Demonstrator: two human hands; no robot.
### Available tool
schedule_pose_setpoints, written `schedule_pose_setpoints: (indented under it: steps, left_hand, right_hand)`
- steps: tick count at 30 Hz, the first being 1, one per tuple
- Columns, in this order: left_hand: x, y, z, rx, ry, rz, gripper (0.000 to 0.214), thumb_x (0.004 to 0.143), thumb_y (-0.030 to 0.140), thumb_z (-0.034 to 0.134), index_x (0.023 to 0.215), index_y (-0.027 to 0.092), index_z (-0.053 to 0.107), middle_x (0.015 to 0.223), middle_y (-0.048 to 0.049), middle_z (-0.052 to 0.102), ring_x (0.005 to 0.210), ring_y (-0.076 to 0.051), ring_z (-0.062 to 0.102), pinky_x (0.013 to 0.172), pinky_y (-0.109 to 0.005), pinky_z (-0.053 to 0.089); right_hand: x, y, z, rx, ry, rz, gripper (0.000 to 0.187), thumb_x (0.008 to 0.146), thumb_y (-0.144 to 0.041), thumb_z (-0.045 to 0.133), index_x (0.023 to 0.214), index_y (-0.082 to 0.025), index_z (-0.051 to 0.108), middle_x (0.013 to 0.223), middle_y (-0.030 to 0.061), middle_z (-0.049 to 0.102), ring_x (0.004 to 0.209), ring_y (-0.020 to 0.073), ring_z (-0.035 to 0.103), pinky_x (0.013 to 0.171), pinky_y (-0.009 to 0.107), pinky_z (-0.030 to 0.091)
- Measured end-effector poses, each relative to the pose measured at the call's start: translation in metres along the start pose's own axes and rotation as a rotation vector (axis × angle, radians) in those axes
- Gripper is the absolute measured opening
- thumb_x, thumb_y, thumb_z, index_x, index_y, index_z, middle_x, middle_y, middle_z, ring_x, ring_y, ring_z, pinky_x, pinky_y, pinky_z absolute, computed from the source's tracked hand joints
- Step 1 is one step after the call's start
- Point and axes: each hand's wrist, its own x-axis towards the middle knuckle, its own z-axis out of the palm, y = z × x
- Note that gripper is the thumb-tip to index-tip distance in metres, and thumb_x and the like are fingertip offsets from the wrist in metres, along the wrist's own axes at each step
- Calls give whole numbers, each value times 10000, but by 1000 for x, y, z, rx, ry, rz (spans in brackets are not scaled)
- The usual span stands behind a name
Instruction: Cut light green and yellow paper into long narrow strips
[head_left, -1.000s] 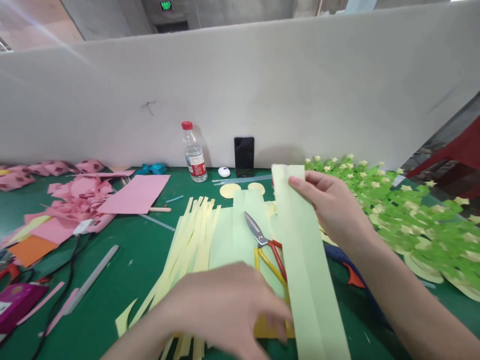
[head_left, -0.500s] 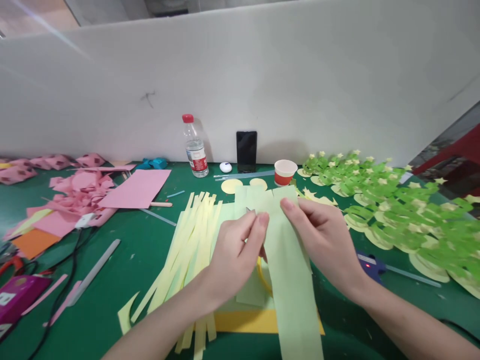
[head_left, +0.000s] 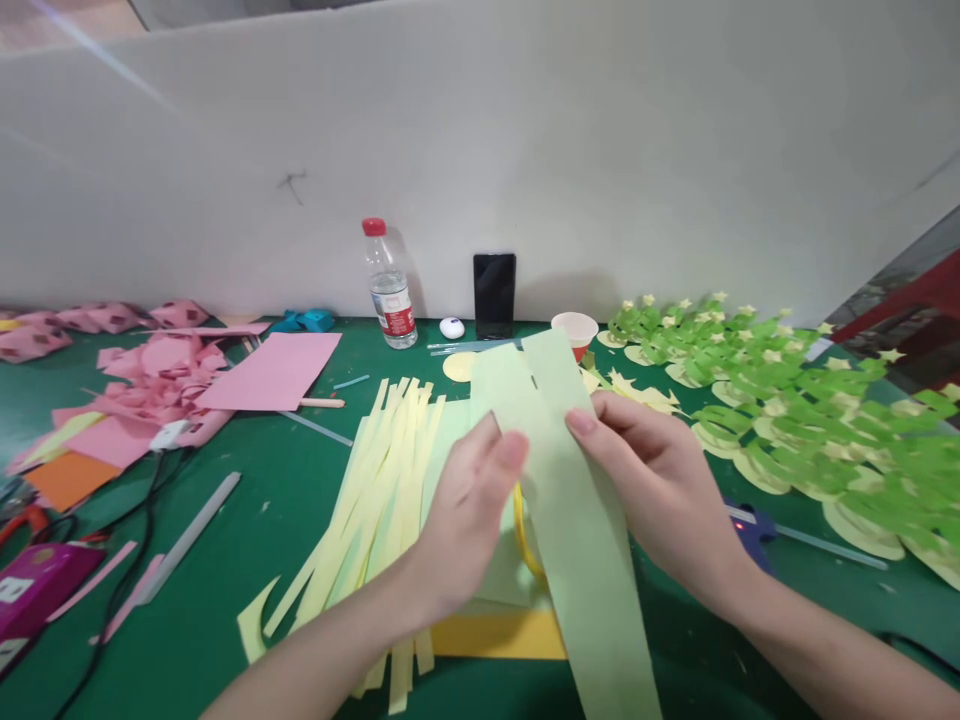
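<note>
Pale green paper (head_left: 585,530) is held up in front of me in a long piece that hangs toward the table's front edge. My right hand (head_left: 652,470) pinches its right side, thumb in front and fingers behind. At the paper's left edge, my left hand (head_left: 476,500) is closed on it, its thumb slightly blurred and other fingertips hidden. A small dark slit or mark shows near the paper's top. Between the hands a yellow looped handle (head_left: 527,540) shows partly behind the paper; what holds it is hidden. Pale yellow strips (head_left: 390,490) lie left of my left hand.
A water bottle (head_left: 391,295), phone (head_left: 494,297) and paper cup (head_left: 576,330) stand along the white partition. Green paper pieces with stars (head_left: 802,400) and a blue glue gun (head_left: 752,530) lie right. Pink paper (head_left: 274,372) and a purple box (head_left: 45,590) lie left.
The held paper has risen and tilted, its top now overlapping the cup. My left thumb has shifted a little left, and the paper's upper part is more exposed.
</note>
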Motion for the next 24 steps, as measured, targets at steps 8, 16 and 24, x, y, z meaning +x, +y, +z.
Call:
schedule_pose_setpoints:
  steps: [8,16,24]
  left_hand:
    - [-8,1,7,-211,-64,-82,272,866,377,467,736,209,638,623,19,559,573,-101,494,566,-202,430]
    - [-9,-2,8,-220,93,-54,296,827,418,515,647,198,599,588,34,514,565,-94,455,536,-174,403]
    - [-5,-6,2,-112,-41,-21,328,829,445,474,626,189,503,577,27,481,543,-114,441,548,-241,402]
  right_hand:
    - [-3,2,3,156,-39,148,416,777,-396,486,494,-199,253,491,-54,228,420,73,281,379,208,268]
    - [-7,1,1,236,-16,157,392,800,-460,465,538,-197,340,529,-39,311,476,90,315,416,209,304]
    - [-6,0,1,249,-61,158,301,763,-331,546,533,-188,413,520,-47,330,449,76,328,395,197,286]
